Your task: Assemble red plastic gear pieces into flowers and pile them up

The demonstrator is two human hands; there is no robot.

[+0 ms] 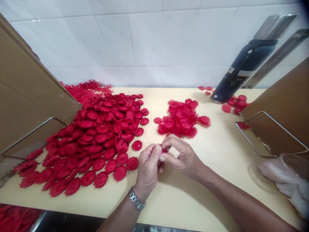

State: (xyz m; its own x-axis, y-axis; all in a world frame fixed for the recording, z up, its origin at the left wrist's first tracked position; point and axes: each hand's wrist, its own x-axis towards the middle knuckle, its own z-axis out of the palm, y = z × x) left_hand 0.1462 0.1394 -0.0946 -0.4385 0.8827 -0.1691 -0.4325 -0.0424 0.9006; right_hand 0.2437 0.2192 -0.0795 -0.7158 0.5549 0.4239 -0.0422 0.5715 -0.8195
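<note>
My left hand (pixel 147 167), with a metal watch at the wrist, and my right hand (pixel 180 154) meet over the cream table (pixel 217 154), and their fingers pinch a small red flower piece (pixel 163 150) between them. A large heap of round red toothed flower discs (pixel 96 141) lies just left of my hands. A smaller pile of red flower pieces (pixel 182 119) sits right behind them.
Cardboard boxes lean on wire stands at the left (pixel 26 96) and right (pixel 285 109). A dark blue bottle (pixel 241 71) stands at the back right with a few red discs (pixel 235 103) beside it. Thin red petal shapes (pixel 88 88) lie at the back left. A clear bag (pixel 287 177) lies near right.
</note>
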